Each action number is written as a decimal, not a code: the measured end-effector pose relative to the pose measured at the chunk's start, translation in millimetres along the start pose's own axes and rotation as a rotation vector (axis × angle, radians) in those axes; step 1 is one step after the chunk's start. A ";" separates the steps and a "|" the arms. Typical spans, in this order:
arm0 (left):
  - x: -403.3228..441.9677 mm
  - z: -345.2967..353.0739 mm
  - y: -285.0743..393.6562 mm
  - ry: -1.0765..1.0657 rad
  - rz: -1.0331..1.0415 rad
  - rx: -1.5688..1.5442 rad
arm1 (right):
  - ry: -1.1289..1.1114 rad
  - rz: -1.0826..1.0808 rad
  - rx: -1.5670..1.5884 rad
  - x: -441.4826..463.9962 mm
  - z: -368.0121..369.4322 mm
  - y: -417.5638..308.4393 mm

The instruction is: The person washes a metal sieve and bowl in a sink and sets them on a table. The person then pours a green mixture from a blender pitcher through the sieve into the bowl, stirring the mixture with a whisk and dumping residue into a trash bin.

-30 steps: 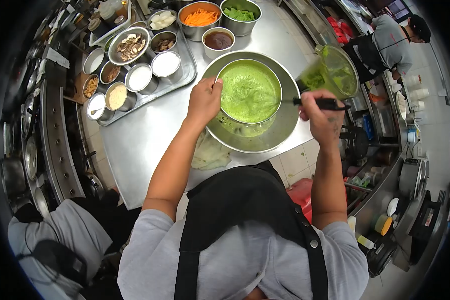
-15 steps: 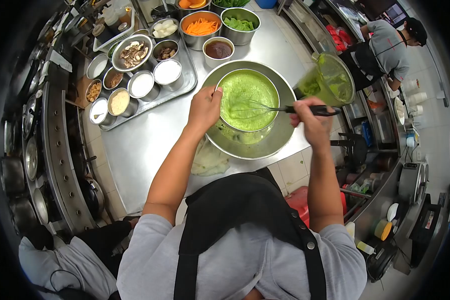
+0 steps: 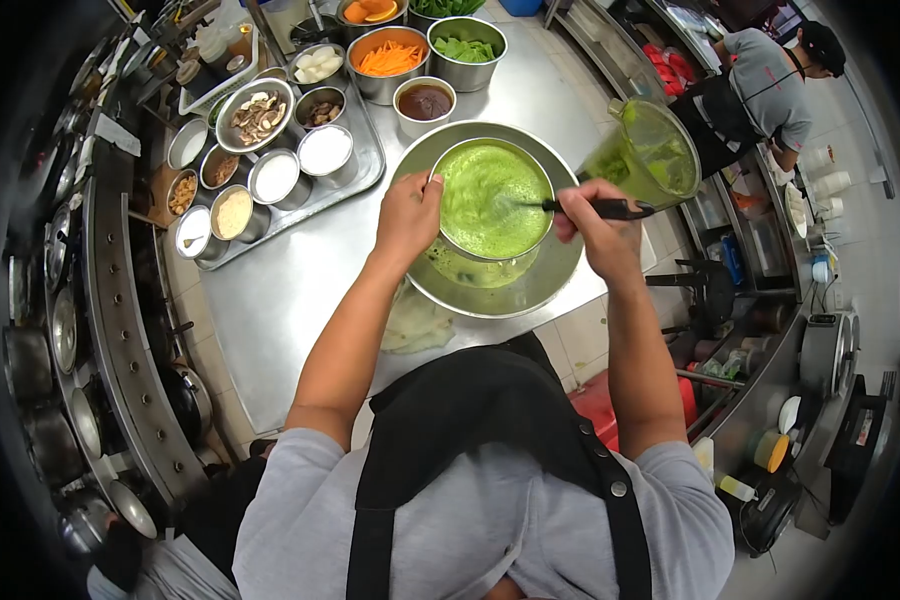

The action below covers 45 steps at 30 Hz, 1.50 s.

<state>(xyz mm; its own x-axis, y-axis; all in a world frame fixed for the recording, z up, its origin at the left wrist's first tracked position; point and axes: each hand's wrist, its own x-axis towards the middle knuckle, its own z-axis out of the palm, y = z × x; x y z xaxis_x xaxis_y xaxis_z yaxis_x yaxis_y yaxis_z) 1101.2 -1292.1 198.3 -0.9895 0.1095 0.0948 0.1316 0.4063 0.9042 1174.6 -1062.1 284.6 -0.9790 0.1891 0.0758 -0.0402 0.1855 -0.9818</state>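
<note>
Whisk in the right hand, its black handle wrapped by the fingers, dips into green liquid in a metal-rimmed vessel at the centre of the frame. The left hand pinches that vessel's left rim, the thumb showing on top and the other fingers partly hidden. The vessel sits inside a large steel mixing bowl, with more green liquid below it.

Crowding the bowl's right, a green-smeared clear jug stands just beyond the right hand, which overlaps its lower part. At the bowl's upper left rim is a tub of brown sauce; whether they touch, I cannot tell. Farther up are pots of carrot strips and cut green leaves.

Upper left, a tray carries sliced mushrooms and 2 tubs of white contents nearest the bowl. A pale cloth lies on the bench below the left hand. 2 other people are in view: a co-worker upper right, another partly visible lower left.
</note>
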 end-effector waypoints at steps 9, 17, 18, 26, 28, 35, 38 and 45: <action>-2.2 0.4 -3.1 -0.013 -0.048 -0.034 | -0.010 -0.014 -0.010 -5.5 -8.5 2.6; -3.0 3.3 -1.4 0.017 0.023 0.008 | 0.011 -0.075 -0.021 3.8 0.9 9.9; -3.9 2.0 -4.0 0.018 -0.018 -0.019 | -0.029 -0.055 0.016 -1.1 -4.1 8.0; 0.2 -0.5 -0.9 -0.014 -0.026 -0.021 | 0.018 -0.065 -0.002 4.8 2.0 7.4; -1.7 -1.2 -10.7 0.027 -0.056 -0.070 | 0.066 0.045 0.062 1.2 -18.8 8.9; 0.0 -3.6 1.5 -0.038 -0.078 0.034 | 0.006 -0.093 0.000 3.2 -2.8 10.5; -0.8 -9.6 -7.8 0.009 -0.038 0.039 | 0.063 0.077 0.078 1.2 -28.4 11.9; 0.8 -4.0 -6.3 0.017 -0.050 -0.062 | -0.013 -0.032 0.091 -1.6 -4.4 5.4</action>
<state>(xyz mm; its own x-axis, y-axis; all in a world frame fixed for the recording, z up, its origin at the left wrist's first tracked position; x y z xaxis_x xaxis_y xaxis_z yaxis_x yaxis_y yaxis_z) 1099.4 -1298.3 194.4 -0.9956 0.0752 0.0556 0.0787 0.3541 0.9319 1176.8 -1057.2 279.9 -0.9795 0.1717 0.1055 -0.0887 0.1024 -0.9908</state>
